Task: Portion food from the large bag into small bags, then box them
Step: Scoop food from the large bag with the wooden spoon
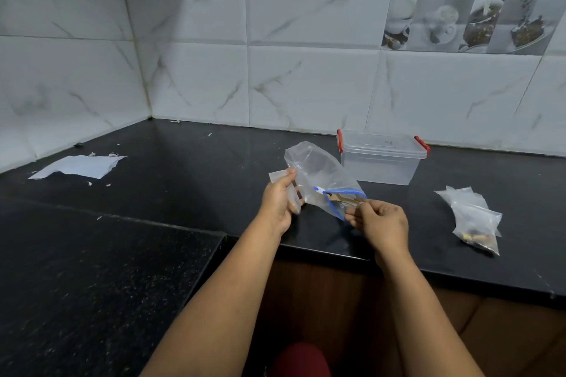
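The left hand [280, 202] pinches a limp small bag [277, 176]; the right hand [379, 223] pinches food at the flimsy, slippery large bag [318, 180] mouth, best held by its blue rim.

Clear plastic box [379, 167] (red clips), glossy black stone counter [190, 180], crinkled plastic bag [315, 174]

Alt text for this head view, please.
Over a black counter, the left hand holds a small bag while the right hand pinches the large bag at its blue zip. Behind: a lidded box; right: filled bags.
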